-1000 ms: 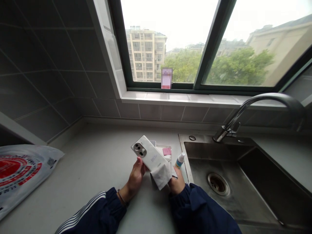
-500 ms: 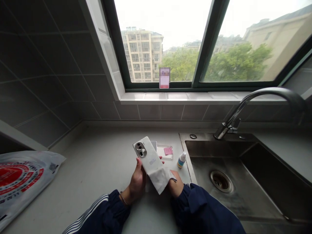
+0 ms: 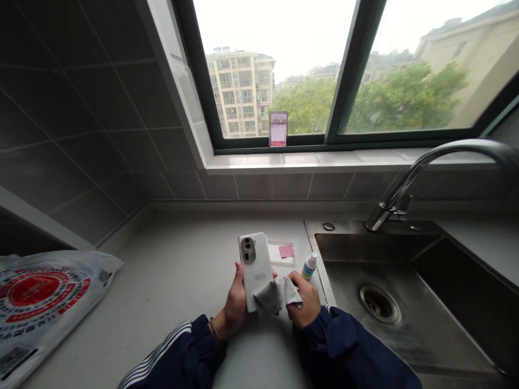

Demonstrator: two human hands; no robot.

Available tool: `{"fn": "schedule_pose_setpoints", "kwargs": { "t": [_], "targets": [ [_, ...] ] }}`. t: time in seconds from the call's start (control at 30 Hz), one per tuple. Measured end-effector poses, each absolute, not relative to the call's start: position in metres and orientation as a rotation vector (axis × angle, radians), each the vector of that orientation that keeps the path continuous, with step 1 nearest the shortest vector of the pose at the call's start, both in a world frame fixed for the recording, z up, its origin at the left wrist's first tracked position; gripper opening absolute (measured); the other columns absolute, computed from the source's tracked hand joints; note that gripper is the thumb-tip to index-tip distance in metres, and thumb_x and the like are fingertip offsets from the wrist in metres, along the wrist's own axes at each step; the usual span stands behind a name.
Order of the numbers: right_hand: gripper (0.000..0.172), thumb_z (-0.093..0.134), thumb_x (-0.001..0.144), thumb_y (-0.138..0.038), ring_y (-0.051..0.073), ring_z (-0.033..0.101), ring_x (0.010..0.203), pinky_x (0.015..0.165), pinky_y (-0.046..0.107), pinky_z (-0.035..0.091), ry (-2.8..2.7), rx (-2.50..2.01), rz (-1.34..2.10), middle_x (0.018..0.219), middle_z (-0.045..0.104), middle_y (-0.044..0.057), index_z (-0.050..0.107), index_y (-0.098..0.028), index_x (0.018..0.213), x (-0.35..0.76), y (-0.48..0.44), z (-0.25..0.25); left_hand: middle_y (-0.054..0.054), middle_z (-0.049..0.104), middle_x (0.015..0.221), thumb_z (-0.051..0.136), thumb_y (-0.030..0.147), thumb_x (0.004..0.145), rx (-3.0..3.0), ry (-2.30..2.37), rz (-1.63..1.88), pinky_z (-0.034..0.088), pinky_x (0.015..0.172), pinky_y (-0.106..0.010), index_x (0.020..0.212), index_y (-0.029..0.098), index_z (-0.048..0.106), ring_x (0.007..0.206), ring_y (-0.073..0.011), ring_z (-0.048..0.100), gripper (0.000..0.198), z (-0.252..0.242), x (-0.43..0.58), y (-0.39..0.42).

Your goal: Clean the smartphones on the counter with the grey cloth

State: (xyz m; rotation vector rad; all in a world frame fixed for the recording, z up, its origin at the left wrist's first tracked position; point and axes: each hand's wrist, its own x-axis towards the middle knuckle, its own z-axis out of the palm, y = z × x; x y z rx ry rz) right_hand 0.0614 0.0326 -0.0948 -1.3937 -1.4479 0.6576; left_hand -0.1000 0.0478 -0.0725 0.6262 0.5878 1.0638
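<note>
White phone (image 3: 256,270) in left hand (image 3: 236,300)

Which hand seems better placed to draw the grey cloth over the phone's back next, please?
Probably the right hand: it grips the grey cloth, which overlaps the phone in view, while the left hand is busy holding the phone.

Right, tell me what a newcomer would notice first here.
First, the white phone in the left hand, its camera cluster facing up, with a grey cloth from the right hand covering part of its lower end. Then the bright window behind the counter, and the red-printed plastic bag at the left edge.
</note>
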Motion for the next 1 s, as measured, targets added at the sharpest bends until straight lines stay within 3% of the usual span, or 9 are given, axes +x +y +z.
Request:
{"fn": "schedule_pose_setpoints", "kwargs": {
  "t": [0.13,0.4,0.5,0.6,0.77,1.0],
  "targets": [
    [0.034,0.063,0.078,-0.046,0.010,0.042,0.046,0.046,0.020,0.035,-1.333,-1.376,0.708,0.054,0.046,-0.005,0.044,-0.023,0.062,0.063,0.035,-0.097,-0.019,0.071,0.111,0.025,0.069,0.091,0.613,0.555,1.077,0.046,0.097,-0.042,0.120,0.007,0.063,0.107,-0.0320,0.064,0.078,-0.075,-0.099,0.047],
    [0.034,0.072,0.076,-0.048,0.012,0.049,0.036,0.035,0.022,0.038,-1.138,-1.197,0.985,0.052,0.055,-0.005,0.051,-0.022,0.071,0.059,0.036,-0.090,-0.018,0.072,0.107,0.027,0.072,0.089,0.572,0.535,1.051,0.047,0.096,-0.046,0.126,0.008,0.060,0.104,-0.0338,0.066,0.080,-0.078,-0.101,0.048],
    [0.033,0.080,0.070,-0.045,0.020,0.067,0.060,0.057,0.028,0.054,-1.083,-1.099,1.051,0.068,0.069,0.002,0.061,-0.019,0.075,0.063,0.039,-0.087,-0.019,0.072,0.108,0.028,0.073,0.088,0.535,0.553,1.074,0.047,0.096,-0.046,0.125,0.007,0.060,0.104,-0.0345,0.066,0.082,-0.076,-0.103,0.050],
    [0.037,0.083,0.068,-0.042,0.030,0.072,0.081,0.077,0.039,0.058,-1.023,-1.001,1.151,0.086,0.075,0.010,0.068,-0.015,0.088,0.066,0.043,-0.089,-0.019,0.072,0.108,0.030,0.071,0.089,0.503,0.573,1.100,0.047,0.095,-0.046,0.125,0.008,0.060,0.104,-0.0338,0.066,0.079,-0.077,-0.104,0.052],
    [0.049,0.081,0.073,-0.042,0.037,0.073,0.088,0.083,0.055,0.058,-0.885,-0.855,1.329,0.099,0.075,0.016,0.067,-0.012,0.109,0.062,0.046,-0.091,-0.019,0.072,0.106,0.032,0.069,0.090,0.498,0.589,1.119,0.048,0.092,-0.046,0.123,0.007,0.061,0.100,-0.0334,0.067,0.076,-0.079,-0.105,0.054],
    [0.053,0.073,0.079,-0.048,0.034,0.069,0.104,0.089,0.052,0.057,-0.793,-0.690,1.389,0.114,0.071,0.012,0.063,-0.019,0.122,0.063,0.043,-0.088,-0.020,0.072,0.104,0.032,0.069,0.090,0.470,0.561,1.099,0.048,0.091,-0.046,0.117,0.005,0.064,0.097,-0.0329,0.067,0.077,-0.076,-0.104,0.055]
  ]
}}
